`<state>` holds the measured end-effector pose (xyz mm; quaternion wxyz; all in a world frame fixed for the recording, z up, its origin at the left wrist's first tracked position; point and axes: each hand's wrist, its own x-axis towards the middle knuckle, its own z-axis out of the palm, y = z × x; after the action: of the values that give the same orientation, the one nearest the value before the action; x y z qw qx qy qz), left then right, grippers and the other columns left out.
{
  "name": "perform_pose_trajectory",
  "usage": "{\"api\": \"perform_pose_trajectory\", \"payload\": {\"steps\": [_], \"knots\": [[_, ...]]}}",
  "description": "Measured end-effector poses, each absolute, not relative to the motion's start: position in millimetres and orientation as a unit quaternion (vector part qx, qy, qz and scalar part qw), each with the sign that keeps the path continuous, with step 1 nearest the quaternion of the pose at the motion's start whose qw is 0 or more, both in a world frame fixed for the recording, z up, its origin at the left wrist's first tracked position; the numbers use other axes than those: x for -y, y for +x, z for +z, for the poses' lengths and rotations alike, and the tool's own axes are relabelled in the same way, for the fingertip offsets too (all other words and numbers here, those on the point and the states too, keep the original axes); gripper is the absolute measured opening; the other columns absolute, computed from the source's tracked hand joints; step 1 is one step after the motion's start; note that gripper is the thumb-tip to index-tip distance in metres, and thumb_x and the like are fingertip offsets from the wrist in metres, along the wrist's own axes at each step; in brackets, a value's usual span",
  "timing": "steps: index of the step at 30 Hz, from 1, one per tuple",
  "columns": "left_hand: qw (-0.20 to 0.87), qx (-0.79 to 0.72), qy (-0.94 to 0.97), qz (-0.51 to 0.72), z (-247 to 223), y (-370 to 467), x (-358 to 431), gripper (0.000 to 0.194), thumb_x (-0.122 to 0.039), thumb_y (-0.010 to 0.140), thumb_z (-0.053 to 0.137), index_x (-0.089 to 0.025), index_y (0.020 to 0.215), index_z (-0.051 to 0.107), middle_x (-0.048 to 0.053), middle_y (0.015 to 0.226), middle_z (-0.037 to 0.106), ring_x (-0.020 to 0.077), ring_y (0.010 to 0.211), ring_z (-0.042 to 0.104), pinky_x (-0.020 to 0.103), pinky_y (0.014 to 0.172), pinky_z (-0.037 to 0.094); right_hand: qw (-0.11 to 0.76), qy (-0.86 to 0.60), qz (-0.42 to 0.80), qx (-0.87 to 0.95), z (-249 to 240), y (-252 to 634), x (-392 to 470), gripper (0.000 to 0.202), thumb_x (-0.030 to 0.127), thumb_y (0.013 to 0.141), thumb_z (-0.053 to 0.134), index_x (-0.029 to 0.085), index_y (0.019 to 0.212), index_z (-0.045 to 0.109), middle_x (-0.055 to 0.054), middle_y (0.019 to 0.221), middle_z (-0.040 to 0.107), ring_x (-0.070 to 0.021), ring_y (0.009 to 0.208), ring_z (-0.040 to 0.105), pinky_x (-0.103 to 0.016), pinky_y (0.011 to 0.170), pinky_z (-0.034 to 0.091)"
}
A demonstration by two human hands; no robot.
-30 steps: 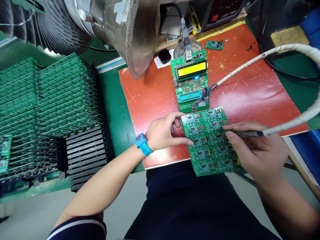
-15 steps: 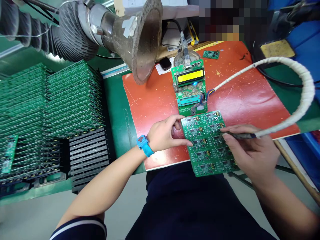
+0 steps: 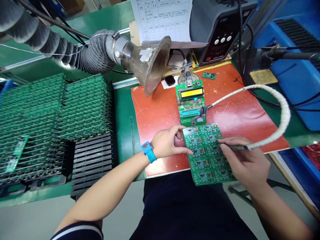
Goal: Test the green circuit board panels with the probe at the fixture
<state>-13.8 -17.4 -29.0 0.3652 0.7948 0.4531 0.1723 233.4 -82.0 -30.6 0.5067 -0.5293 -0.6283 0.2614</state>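
Note:
A green circuit board panel (image 3: 202, 163) with repeated small boards lies in front of me, its near end reaching past the table edge. My left hand (image 3: 167, 142), with a blue wrist strap, grips the panel's left edge between thumb and fingers. My right hand (image 3: 246, 163) is closed around a dark probe (image 3: 235, 146) on a white wrapped cable (image 3: 283, 113); the tip meets or hovers at the panel's right side, I cannot tell which. The cable runs to a programmer board (image 3: 191, 103) with a lit yellow display and a blue socket, just beyond the panel.
Racks of upright green boards (image 3: 85, 106) stand at the left. A fume hose with a clear funnel (image 3: 155, 63) hangs over the back left. Behind are a soldering station (image 3: 220, 36), a yellow sponge (image 3: 263, 76), a small loose board (image 3: 209, 76) and a blue bin (image 3: 300, 110).
The view has tilted up, showing more of the back of the table. Both hands keep their hold on the panel and the probe, with little visible movement.

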Motion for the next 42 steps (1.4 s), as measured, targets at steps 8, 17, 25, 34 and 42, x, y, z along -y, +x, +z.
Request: {"api": "perform_pose_trajectory", "payload": {"steps": [8,17,25,34,42], "knots": [[0.375,-0.457,0.787,0.177,-28,-13,18,0.086,-0.072,0.059,0.071,-0.021,0.122,0.045,-0.001,0.086,0.062,0.011,0.064,0.059,0.022,0.055,0.042,0.518,-0.526,0.266,0.621,-30,231,82,0.015,0.016,0.081,0.068,0.023,0.093,0.063,-0.003,0.09,0.066,-0.0196,0.082,0.065,-0.035,0.074,0.054],[0.374,-0.462,0.786,0.168,-27,-14,18,0.087,-0.071,0.058,0.072,-0.02,0.123,0.044,0.0,0.088,0.063,0.0116,0.064,0.059,0.023,0.055,0.042,0.522,-0.532,0.298,0.596,-27,232,83,0.018,0.014,0.079,0.069,0.023,0.094,0.064,-0.002,0.091,0.067,-0.0178,0.082,0.066,-0.031,0.073,0.056],[0.346,-0.455,0.802,0.172,-28,-13,19,0.084,-0.066,0.06,0.075,-0.02,0.122,0.042,0.0,0.089,0.064,0.0116,0.066,0.059,0.022,0.055,0.041,0.519,-0.568,0.333,0.545,-15,230,88,0.02,0.013,0.08,0.07,0.023,0.097,0.067,0.0,0.09,0.071,-0.013,0.075,0.066,-0.023,0.067,0.056],[0.336,-0.446,0.81,0.178,-30,-13,18,0.082,-0.063,0.063,0.075,-0.019,0.122,0.041,0.0,0.089,0.063,0.0111,0.066,0.059,0.022,0.055,0.041,0.498,-0.597,0.364,0.513,-6,238,111,0.016,0.016,0.08,0.07,0.022,0.093,0.064,0.0,0.085,0.071,-0.0113,0.056,0.062,-0.022,0.049,0.053],[0.345,-0.447,0.807,0.175,-29,-13,18,0.081,-0.061,0.063,0.077,-0.019,0.122,0.041,0.0,0.09,0.063,0.0093,0.062,0.057,0.022,0.055,0.041,0.483,-0.597,0.346,0.538,-8,237,112,0.018,0.016,0.081,0.067,0.024,0.097,0.063,-0.001,0.089,0.071,-0.013,0.067,0.066,-0.024,0.061,0.057]]}}
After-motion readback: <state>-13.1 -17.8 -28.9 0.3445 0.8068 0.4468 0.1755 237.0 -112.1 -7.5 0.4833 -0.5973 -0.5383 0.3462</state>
